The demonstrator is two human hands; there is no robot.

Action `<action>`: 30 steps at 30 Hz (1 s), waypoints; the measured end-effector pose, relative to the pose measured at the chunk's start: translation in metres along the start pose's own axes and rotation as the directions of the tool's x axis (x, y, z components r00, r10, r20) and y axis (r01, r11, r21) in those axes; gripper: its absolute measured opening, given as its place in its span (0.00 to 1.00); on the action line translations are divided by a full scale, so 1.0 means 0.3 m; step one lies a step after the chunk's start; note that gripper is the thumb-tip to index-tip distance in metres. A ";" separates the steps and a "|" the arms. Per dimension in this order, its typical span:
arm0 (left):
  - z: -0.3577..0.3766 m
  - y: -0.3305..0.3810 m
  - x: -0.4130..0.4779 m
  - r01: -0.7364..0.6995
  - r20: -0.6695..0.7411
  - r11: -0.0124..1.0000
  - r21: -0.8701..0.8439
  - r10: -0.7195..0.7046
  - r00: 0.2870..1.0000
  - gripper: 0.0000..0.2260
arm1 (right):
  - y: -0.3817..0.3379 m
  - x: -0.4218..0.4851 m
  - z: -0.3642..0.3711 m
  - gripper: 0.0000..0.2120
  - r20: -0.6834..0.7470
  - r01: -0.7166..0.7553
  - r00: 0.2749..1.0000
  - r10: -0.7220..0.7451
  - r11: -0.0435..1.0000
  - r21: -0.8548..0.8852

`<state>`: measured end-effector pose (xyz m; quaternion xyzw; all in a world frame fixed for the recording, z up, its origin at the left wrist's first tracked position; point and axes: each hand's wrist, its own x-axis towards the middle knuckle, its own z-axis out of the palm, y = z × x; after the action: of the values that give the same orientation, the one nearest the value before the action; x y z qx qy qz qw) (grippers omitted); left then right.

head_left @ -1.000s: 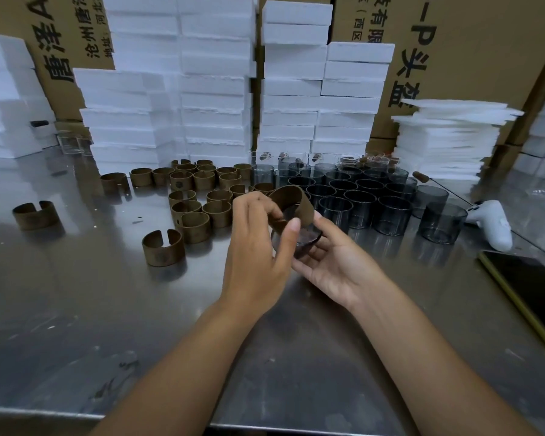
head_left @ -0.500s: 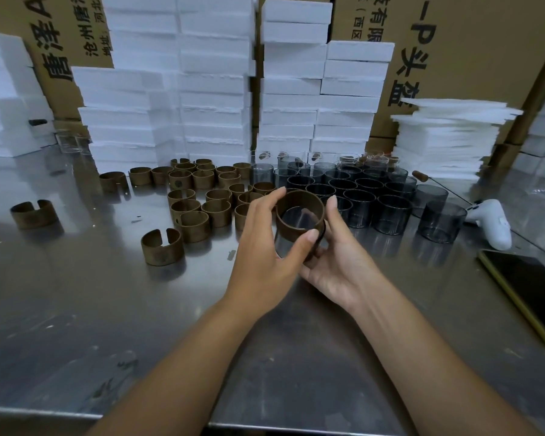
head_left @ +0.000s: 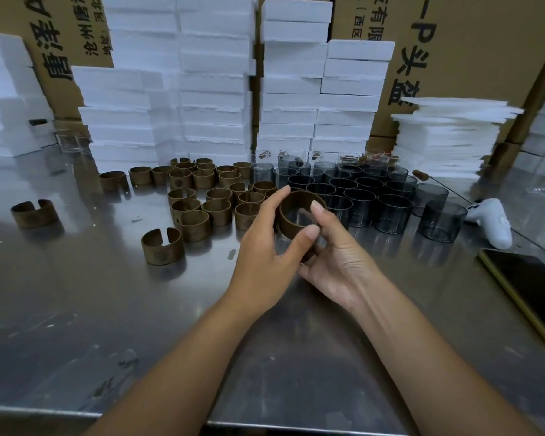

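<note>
Brown sleeve [head_left: 291,227], pinched by both my left hand [head_left: 261,259] and right hand [head_left: 340,265] above the steel table [head_left: 107,309] before the smoky glasses [head_left: 390,212], looks light and springy, so I'd grip opposite walls gently.

1 wide head-worn view looks forward and down, close over the steel table [head_left: 76,309], facing stacked white blocks [head_left: 214,89].

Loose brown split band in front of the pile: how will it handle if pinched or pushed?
Probably springy, not rigid: the split band is thin-walled with an open gap, so a pinch may close it. It stands on its edge on the shiny steel table, so a push should slide it rather than roll it.
</note>
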<state>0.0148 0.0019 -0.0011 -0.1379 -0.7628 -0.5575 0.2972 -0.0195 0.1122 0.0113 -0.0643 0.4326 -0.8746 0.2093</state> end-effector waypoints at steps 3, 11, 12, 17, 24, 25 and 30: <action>0.000 0.005 0.005 0.030 -0.018 0.992 -0.120 -0.032 0.999 0.19 | -0.001 -0.004 0.010 0.14 0.005 0.023 1.000 -0.023 1.000 -0.014; 0.001 -0.011 0.019 0.399 0.156 0.834 -0.382 -0.367 0.917 0.26 | -0.005 -0.014 0.020 0.06 -0.013 0.125 0.992 -0.126 0.988 -0.088; 0.001 -0.012 0.021 0.421 0.194 0.810 -0.409 -0.373 0.907 0.24 | -0.006 -0.015 0.020 0.07 -0.008 0.129 0.991 -0.131 0.987 -0.090; -0.006 -0.015 0.029 0.410 0.154 0.759 -0.506 -0.388 0.909 0.09 | -0.009 -0.021 0.020 0.15 0.005 0.120 0.993 -0.120 0.990 -0.080; -0.011 -0.012 0.028 0.417 0.169 0.735 -0.535 -0.390 0.905 0.09 | -0.008 -0.021 0.023 0.15 -0.026 0.118 0.992 -0.120 0.990 -0.077; -0.012 -0.011 0.027 0.418 0.177 0.738 -0.529 -0.386 0.905 0.09 | -0.007 -0.022 0.023 0.15 -0.025 0.117 0.993 -0.120 0.989 -0.087; -0.012 0.000 0.021 0.437 0.211 0.748 -0.499 -0.385 0.899 0.18 | -0.008 -0.022 0.019 0.19 -0.016 0.099 0.995 -0.103 0.986 -0.136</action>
<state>0.0110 -0.0022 0.0035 -0.0700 -0.6013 -0.7919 0.0804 -0.0124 0.1121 0.0172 -0.0900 0.4893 -0.8535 0.1549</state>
